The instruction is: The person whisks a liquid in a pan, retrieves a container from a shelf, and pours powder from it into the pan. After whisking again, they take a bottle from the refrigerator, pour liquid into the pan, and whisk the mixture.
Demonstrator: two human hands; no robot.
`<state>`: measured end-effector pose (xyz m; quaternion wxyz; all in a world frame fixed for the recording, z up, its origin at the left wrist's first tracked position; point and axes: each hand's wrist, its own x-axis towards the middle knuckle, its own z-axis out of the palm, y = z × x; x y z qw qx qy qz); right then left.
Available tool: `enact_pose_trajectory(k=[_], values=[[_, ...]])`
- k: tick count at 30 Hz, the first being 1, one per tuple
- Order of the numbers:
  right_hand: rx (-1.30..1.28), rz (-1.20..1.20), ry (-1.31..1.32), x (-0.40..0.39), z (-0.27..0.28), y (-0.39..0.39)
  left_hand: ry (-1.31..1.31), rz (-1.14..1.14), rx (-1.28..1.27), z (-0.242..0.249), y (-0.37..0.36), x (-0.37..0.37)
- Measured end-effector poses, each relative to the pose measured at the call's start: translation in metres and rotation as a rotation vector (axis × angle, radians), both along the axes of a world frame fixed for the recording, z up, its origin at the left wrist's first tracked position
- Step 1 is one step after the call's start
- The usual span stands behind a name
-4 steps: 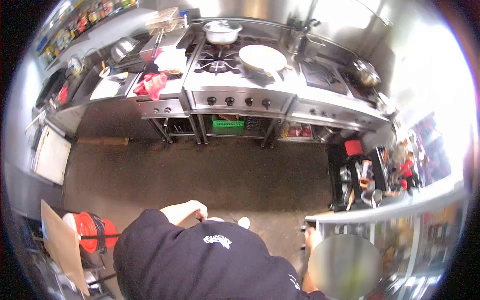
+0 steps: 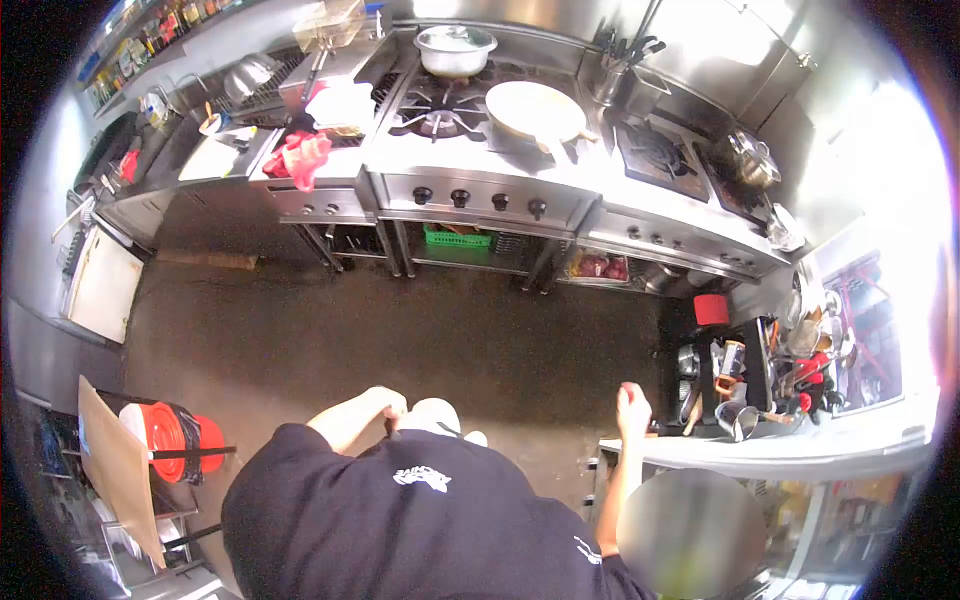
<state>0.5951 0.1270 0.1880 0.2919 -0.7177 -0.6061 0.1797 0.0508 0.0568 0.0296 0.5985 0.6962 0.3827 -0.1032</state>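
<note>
My left hand [image 2: 391, 405] is in front of my black T-shirt [image 2: 420, 530], its fingers curled closed. Whatever it may hold is hidden. My right hand [image 2: 632, 408] is raised at the end of a forward-stretched arm, near the left end of the steel counter [image 2: 800, 452]. Its fingers look folded, and I cannot make out anything in them. Close by on the right, beyond that counter, is an open drawer [image 2: 722, 375] with utensils in it. A metal pot [image 2: 738, 420] sits at the drawer's near end.
Ahead runs a stove [image 2: 480, 195] with a lidded pot [image 2: 456, 58] and a white pan [image 2: 535, 112]. A red cloth [image 2: 298, 158] hangs at its left. Brown floor [image 2: 400, 320] lies between. Red buckets [image 2: 180, 445] and a cardboard sheet [image 2: 118, 470] stand at lower left.
My right hand has moved forward and up, away from the counter's edge. My left hand has shifted slightly left and forward. The view has shifted a little.
</note>
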Motion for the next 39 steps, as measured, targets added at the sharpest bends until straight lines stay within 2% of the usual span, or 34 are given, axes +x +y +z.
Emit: enact_pose_trajectory(k=[1,3,4,5,7,8,9,11,12,13,15,17,18,19,21,22,25,27,29,30,31,32,33,35,37,39], values=[[0.024,0.128,-0.044,-0.025,0.015,0.038,0.243,-0.102,-0.225,0.020,0.020,0.013],[-0.039,0.324,-0.005,-0.070,0.033,0.108,0.400,-0.005,-0.173,0.008,0.034,0.018],[0.084,0.449,-0.080,-0.088,0.041,0.138,0.391,0.023,-0.135,0.021,0.044,0.022],[0.210,0.574,-0.150,-0.105,0.051,0.168,0.383,0.030,-0.137,0.011,0.053,0.025],[0.446,0.673,-0.201,-0.134,0.079,0.231,0.267,0.156,-0.067,-0.010,0.064,0.024],[0.459,0.659,-0.200,-0.146,0.099,0.261,0.249,0.163,-0.061,-0.013,0.076,0.026],[0.469,0.638,-0.197,-0.156,0.116,0.289,0.176,0.303,-0.143,-0.012,0.089,0.024],[0.394,0.475,-0.204,-0.172,0.130,0.344,0.047,0.435,-0.287,-0.051,0.124,0.015],[0.511,0.437,-0.312,-0.174,0.124,0.376,0.094,0.399,-0.181,-0.022,0.149,0.018],[0.507,0.448,-0.322,-0.175,0.115,0.413,0.110,0.378,-0.205,0.014,0.177,0.017],[0.750,0.486,-0.589,-0.178,0.103,0.475,0.363,0.382,0.097,0.023,0.224,0.022],[0.648,0.542,-0.520,-0.183,0.106,0.515,0.257,0.621,0.144,0.030,0.276,0.037],[0.558,0.588,-0.450,-0.187,0.111,0.533,0.112,0.729,0.125,0.042,0.303,0.048],[0.549,0.600,-0.450,-0.187,0.114,0.549,-0.035,0.835,0.103,0.061,0.330,0.063],[0.512,0.729,-0.509,-0.187,0.115,0.571,-0.460,0.982,-0.263,0.138,0.379,0.090],[0.402,0.677,-0.573,-0.189,0.114,0.572,-0.655,0.994,-0.376,0.155,0.402,0.100],[0.350,0.753,-0.487,-0.181,0.098,0.602,-1.189,0.959,-0.598,0.195,0.455,0.136],[0.294,0.773,-0.522,-0.185,0.120,0.601,-1.208,0.996,-0.827,0.213,0.490,0.160],[0.000,0.618,-0.373,-0.185,0.137,0.607,-1.230,1.065,-0.711,0.224,0.501,0.175],[0.059,0.666,-0.308,-0.182,0.146,0.608,-1.188,1.134,-0.750,0.226,0.505,0.181],[0.086,0.726,-0.127,-0.181,0.156,0.606,-1.144,1.201,-0.790,0.230,0.508,0.187],[0.081,0.788,-0.081,-0.182,0.163,0.605,-1.057,1.288,-0.817,0.238,0.511,0.193],[0.077,0.849,-0.033,-0.184,0.169,0.604,-1.091,1.355,-0.830,0.252,0.510,0.195],[-0.008,0.948,-0.015,-0.197,0.172,0.602,-1.124,1.373,-0.885,0.250,0.508,0.196],[-0.019,0.987,-0.034,-0.206,0.169,0.619,-1.106,1.453,-0.857,0.262,0.507,0.196],[-0.005,0.886,0.111,-0.200,0.166,0.641,-1.051,1.485,-0.843,0.263,0.507,0.196]])
